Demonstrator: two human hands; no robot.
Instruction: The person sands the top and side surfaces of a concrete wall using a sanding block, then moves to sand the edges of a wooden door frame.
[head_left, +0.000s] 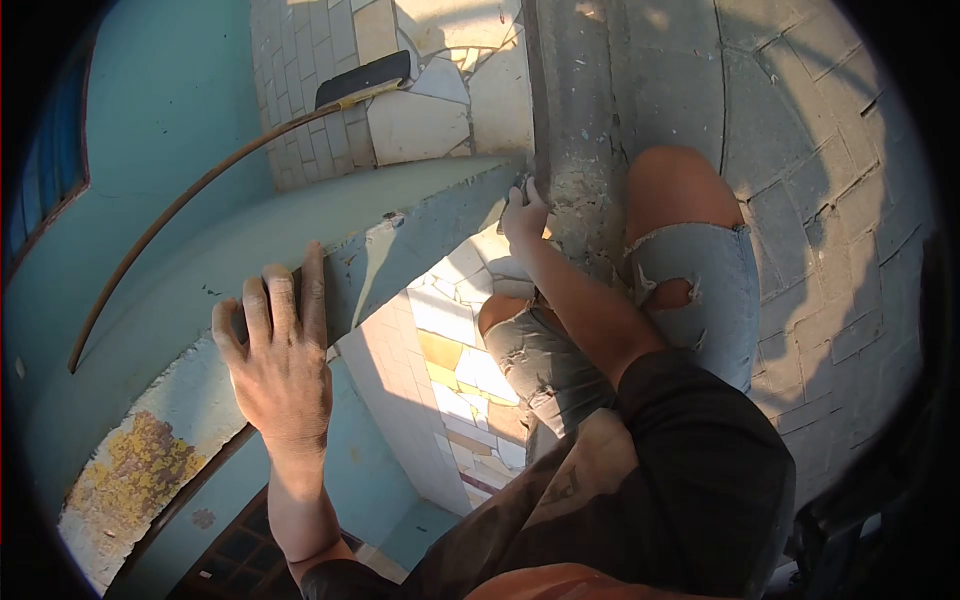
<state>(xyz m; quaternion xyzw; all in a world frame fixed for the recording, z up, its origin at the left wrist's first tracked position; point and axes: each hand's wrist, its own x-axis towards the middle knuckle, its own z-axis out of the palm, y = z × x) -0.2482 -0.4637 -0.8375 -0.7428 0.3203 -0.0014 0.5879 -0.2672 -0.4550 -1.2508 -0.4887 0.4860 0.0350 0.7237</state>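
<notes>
My left hand [280, 365] lies over the edge of a low, pale green wall [385, 245], its fingers stretched out and slightly apart. Dark shadow falls on the wall's face beside the fingers. Near the wall's far end, my right hand [526, 212] is closed, with its fingers bent together against the worn edge. A small dark bit shows beside the fingers; what they hold is too small to make out. Paint is chipped along the wall's edge, and grey patches show through.
A squeegee with a black head [362, 82] and a long wooden handle [185, 200] leans behind the wall. Broken-stone tiles [425, 120] cover the floor there. Yellow lichen-like growth [145, 465] marks the wall's near end. Grey paving [820, 230] lies beyond my bent knees.
</notes>
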